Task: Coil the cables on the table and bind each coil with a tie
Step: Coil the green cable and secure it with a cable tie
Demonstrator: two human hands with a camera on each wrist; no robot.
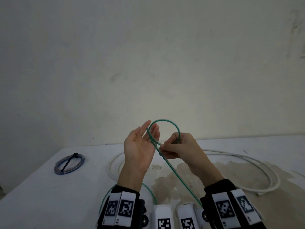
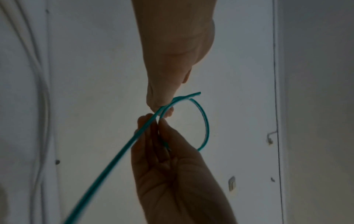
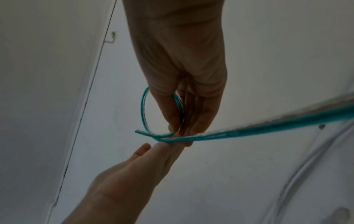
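White wall stands behind a pale worktop [image 1: 49, 195] with a brown stain near the middle. Up in the air, at about 6 o'clock in the head view, two hands work on a green cable [image 1: 175, 172]. It has one small loop so far, and its long tail drops down toward the person.

One right hand [image 1: 179, 147] has its fingers [image 1: 165, 147] curled and pinching the cable right where the loop crosses itself. One left hand [image 1: 142, 146] is held flat with straight fingers, and the short cable end lies across them.

A coil already tied [image 1: 69, 163] with a black tie [image 1: 68, 162] rests at 9 o'clock. A white cable [image 1: 247, 164] lies loose at 3 o'clock, not coiled yet.

To do this step well, I think the right hand should keep a firm pinch on the crossing so the loop cannot spring open. The left hand could then bring the next loop round, the same size as the first, and lay it flat beside it. Slow turns may stop the tail from twisting or dragging the white cable.
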